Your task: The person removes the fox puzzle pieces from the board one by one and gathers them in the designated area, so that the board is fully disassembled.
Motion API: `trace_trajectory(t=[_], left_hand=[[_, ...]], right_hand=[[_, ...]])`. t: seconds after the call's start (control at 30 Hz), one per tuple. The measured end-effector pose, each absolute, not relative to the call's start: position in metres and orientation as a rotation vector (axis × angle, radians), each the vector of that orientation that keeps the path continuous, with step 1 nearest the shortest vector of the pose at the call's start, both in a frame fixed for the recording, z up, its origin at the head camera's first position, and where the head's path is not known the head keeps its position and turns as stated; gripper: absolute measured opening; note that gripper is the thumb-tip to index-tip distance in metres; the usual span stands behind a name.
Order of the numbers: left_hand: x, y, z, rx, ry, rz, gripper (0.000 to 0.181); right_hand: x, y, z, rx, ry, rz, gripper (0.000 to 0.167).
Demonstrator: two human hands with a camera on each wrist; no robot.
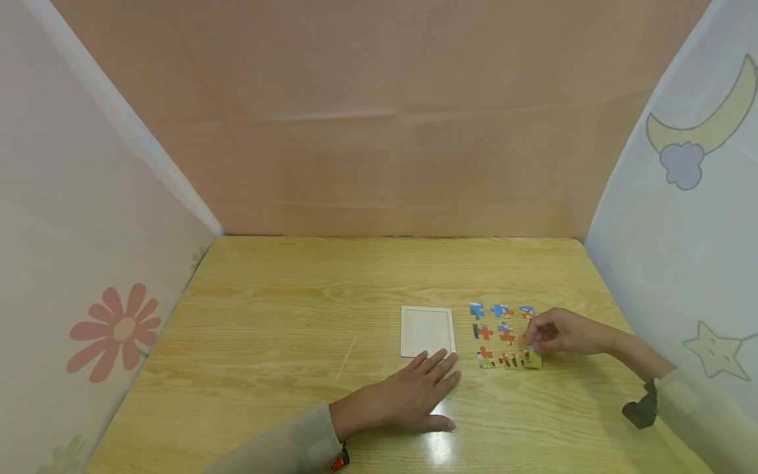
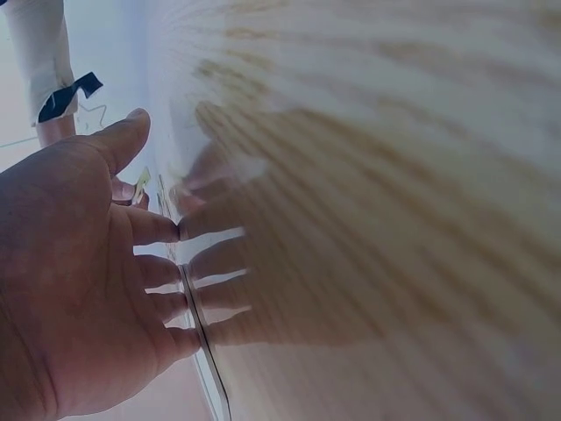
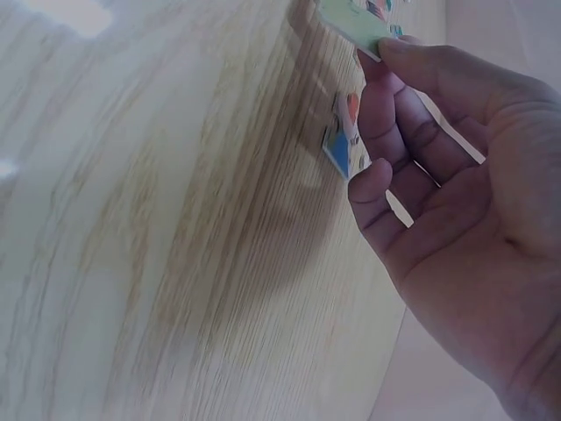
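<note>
My right hand (image 1: 562,331) pinches a yellow-green jigsaw piece (image 3: 352,26) between thumb and fingertips, at the right edge of the laid-out pieces. In the head view this piece (image 1: 535,359) appears tilted below the fingers. My left hand (image 1: 411,398) lies with fingers spread, its fingertips touching the near edge of a shallow square puzzle tray (image 1: 426,334). Between the tray and the right hand lie several loose pieces in rough rows, among them a blue one (image 1: 476,311), an orange one (image 1: 506,336) and a green and orange one (image 1: 484,362). The right hand partly hides the rightmost pieces.
The wooden table (image 1: 266,316) carries the tray and pieces right of its middle. A plain pinkish curtain (image 1: 391,131) rises behind its far edge. Printed curtains stand along both sides, the right one (image 1: 663,263) close to the right forearm.
</note>
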State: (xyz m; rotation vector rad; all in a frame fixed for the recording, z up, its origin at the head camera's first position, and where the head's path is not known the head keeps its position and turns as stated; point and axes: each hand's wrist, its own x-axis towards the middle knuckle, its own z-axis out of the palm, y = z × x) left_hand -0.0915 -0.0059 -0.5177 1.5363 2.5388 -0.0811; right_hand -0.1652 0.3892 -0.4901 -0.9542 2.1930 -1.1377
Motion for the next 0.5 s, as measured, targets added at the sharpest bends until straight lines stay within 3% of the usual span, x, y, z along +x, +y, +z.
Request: trace_trajectory(t=[0.5], left_hand=[[-0.091, -0.007, -0.517, 1.534, 2.531, -0.070, 0.084]], right_hand=[[-0.160, 0.403, -0.494, -0.950, 2.187, -1.147, 0.012]])
